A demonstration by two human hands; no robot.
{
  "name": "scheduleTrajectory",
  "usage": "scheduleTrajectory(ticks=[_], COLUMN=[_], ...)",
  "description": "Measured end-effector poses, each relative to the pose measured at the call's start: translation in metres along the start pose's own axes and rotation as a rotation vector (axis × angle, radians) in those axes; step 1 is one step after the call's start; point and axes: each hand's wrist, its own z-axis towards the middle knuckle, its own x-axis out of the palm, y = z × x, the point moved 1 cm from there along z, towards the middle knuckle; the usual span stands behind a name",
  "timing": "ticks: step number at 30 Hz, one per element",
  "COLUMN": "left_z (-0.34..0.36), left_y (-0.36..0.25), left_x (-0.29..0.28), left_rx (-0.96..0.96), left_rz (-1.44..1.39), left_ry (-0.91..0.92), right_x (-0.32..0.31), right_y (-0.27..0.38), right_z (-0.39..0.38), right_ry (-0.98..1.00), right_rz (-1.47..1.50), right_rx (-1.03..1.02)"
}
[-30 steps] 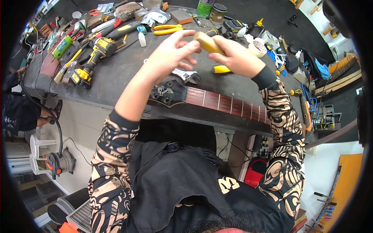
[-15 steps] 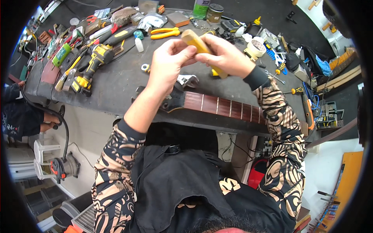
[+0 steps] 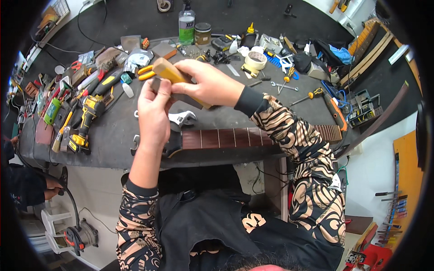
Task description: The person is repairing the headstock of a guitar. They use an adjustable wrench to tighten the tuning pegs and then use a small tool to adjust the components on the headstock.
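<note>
In my right hand [image 3: 210, 83] is a wooden block with a yellow side [image 3: 174, 77], held at a slant above the bench. Along the block's underside runs a dark grey strip [image 3: 187, 100] that looks like sandpaper. My left hand [image 3: 153, 106] pinches the near end of this strip between thumb and fingers, close to the block's left end. Below both hands a guitar neck [image 3: 233, 138] with a dark brown fretboard lies across the bench's front edge. An adjustable wrench [image 3: 183, 118] rests by its headstock, which my left wrist partly hides.
Left on the bench are a yellow cordless drill [image 3: 90, 115], a brush [image 3: 58, 140] and crowded hand tools. Farther back stand a spray bottle [image 3: 186, 25], a jar [image 3: 203, 34] and a tape roll [image 3: 255, 61]. Screwdrivers [image 3: 312, 94] lie right. Another person's hand [image 3: 53, 189] shows far left.
My view has shifted, so the bench sits lower in the picture. The dark strip now shows along the block, and my left hand has moved to the strip's end.
</note>
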Motion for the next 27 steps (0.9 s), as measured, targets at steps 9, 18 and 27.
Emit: scheduleTrajectory(ticks=[9,18,27], left_z=[0.000,-0.012,-0.003], left_y=[-0.036,-0.018,-0.029], left_x=[-0.031,-0.058,-0.054], left_rx=[-0.077,-0.209,-0.241], left_rz=[0.202,-0.062,0.021], left_ry=[-0.276,-0.131,-0.049], right_x=[-0.097,-0.207,-0.126], right_y=[-0.064,-0.211,-0.093], right_z=[-0.045,-0.129,-0.091], right_ry=[0.016,0.170,-0.281], right_rz=[-0.422,-0.904,-0.631], right_rx=[0.284,0.507,0.186])
